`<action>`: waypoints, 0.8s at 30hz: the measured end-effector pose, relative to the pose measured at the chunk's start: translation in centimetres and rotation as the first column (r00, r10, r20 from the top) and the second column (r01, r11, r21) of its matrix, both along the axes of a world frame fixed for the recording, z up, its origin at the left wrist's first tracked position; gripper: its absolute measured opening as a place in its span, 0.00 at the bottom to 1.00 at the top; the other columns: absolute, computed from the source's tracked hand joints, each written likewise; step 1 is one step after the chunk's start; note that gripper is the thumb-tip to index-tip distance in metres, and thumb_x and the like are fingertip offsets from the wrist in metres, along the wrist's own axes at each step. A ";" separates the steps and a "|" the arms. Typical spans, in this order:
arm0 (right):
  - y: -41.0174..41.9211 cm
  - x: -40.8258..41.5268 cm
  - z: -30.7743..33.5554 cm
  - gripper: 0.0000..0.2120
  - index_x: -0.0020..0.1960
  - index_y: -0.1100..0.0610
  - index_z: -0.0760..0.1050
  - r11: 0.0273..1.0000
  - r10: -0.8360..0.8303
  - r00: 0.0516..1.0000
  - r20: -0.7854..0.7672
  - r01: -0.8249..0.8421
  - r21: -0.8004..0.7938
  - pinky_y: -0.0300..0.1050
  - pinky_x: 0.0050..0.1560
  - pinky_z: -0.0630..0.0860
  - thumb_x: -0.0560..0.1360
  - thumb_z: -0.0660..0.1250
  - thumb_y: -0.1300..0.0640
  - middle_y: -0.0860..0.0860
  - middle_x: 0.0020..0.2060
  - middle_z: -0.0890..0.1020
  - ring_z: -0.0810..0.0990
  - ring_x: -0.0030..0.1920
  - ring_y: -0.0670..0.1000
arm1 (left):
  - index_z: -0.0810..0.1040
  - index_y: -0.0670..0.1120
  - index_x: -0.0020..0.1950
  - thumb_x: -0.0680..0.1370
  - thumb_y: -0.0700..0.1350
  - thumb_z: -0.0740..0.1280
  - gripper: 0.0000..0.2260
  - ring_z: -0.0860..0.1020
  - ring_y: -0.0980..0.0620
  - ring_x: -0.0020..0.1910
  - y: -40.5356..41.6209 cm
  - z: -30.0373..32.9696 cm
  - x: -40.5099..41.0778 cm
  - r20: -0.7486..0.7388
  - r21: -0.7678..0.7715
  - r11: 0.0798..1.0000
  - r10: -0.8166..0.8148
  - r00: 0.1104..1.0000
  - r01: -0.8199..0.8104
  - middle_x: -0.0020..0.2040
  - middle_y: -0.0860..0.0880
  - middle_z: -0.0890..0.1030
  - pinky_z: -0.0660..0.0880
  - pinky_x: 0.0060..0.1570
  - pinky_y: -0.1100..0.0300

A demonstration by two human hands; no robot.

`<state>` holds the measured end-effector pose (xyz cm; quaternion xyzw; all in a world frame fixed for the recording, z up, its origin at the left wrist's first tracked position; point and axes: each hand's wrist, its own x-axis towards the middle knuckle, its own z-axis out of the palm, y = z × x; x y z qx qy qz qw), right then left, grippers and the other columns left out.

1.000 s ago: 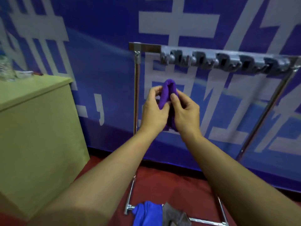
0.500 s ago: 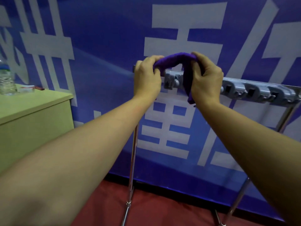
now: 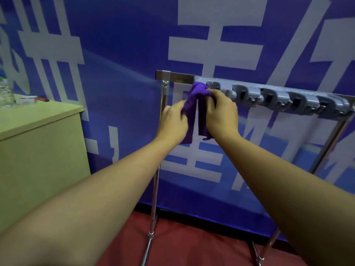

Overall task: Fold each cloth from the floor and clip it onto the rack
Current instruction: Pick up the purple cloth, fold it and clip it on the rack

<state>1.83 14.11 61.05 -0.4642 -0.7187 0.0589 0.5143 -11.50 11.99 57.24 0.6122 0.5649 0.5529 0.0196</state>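
A folded purple cloth [image 3: 194, 104] hangs from the leftmost end of the grey clip bar [image 3: 278, 98] on the metal rack [image 3: 165, 81]. Its two halves drop side by side below the bar. My left hand [image 3: 172, 125] grips the left half from the side. My right hand [image 3: 221, 114] pinches the cloth's top right part close to the first clip. The clip under the cloth is hidden. The other clips along the bar hold nothing.
A pale green cabinet [image 3: 38, 150] stands at the left, with a water bottle [image 3: 5, 89] and small items on top. A blue banner wall [image 3: 115, 54] is right behind the rack. Red floor [image 3: 192, 250] lies below, between the rack's legs.
Both hands raised the purple cloth from chest height over the bar, then brought it down onto the bar's left end. The view tilted up, so the floor cloths left the frame.
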 end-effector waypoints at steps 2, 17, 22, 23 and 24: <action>-0.2 0.2 -0.1 0.14 0.65 0.50 0.76 0.997 0.050 0.998 -0.032 -0.052 -0.056 0.46 0.45 0.77 0.84 0.55 0.53 0.47 0.47 0.83 0.79 0.45 0.49 | 0.79 0.48 0.58 0.79 0.36 0.60 0.13 0.76 0.45 0.52 -0.1 -0.1 0.5 -0.008 0.000 0.999 -0.034 0.999 0.034 0.49 0.47 0.80 0.77 0.51 0.48; -3.1 3.2 -5.6 0.17 0.69 0.51 0.73 0.994 0.074 0.966 -0.247 -0.093 -0.065 0.44 0.59 0.76 0.83 0.58 0.45 0.44 0.61 0.79 0.77 0.58 0.42 | 0.70 0.50 0.73 0.84 0.52 0.55 0.18 0.73 0.51 0.66 -2.2 -5.3 0.9 0.287 0.050 0.986 0.140 0.948 -0.161 0.67 0.51 0.74 0.72 0.64 0.54; -4.7 6.2 -15.5 0.15 0.66 0.51 0.74 0.976 -0.028 0.971 -0.236 -0.025 -0.217 0.48 0.59 0.76 0.83 0.58 0.47 0.45 0.59 0.79 0.77 0.57 0.43 | 0.74 0.48 0.67 0.84 0.48 0.57 0.14 0.76 0.49 0.58 -4.8 -16.1 3.1 0.426 -0.199 0.967 0.231 0.875 -0.158 0.62 0.49 0.75 0.71 0.58 0.57; -5.1 6.8 -18.1 0.15 0.65 0.51 0.75 0.967 -0.038 0.977 -0.210 -0.016 -0.254 0.50 0.60 0.77 0.83 0.59 0.47 0.46 0.58 0.80 0.77 0.57 0.44 | 0.75 0.48 0.66 0.84 0.48 0.58 0.13 0.76 0.49 0.57 -5.3 -18.9 3.6 0.403 -0.245 0.961 0.218 0.889 -0.124 0.61 0.49 0.76 0.71 0.59 0.57; -5.6 7.4 -20.7 0.14 0.64 0.51 0.75 0.957 -0.045 0.982 -0.183 -0.010 -0.290 0.51 0.59 0.77 0.83 0.59 0.47 0.46 0.57 0.81 0.78 0.56 0.45 | 0.76 0.48 0.65 0.84 0.47 0.59 0.12 0.76 0.50 0.55 -5.9 -21.6 4.2 0.379 -0.288 0.953 0.200 0.904 -0.090 0.60 0.49 0.76 0.71 0.59 0.57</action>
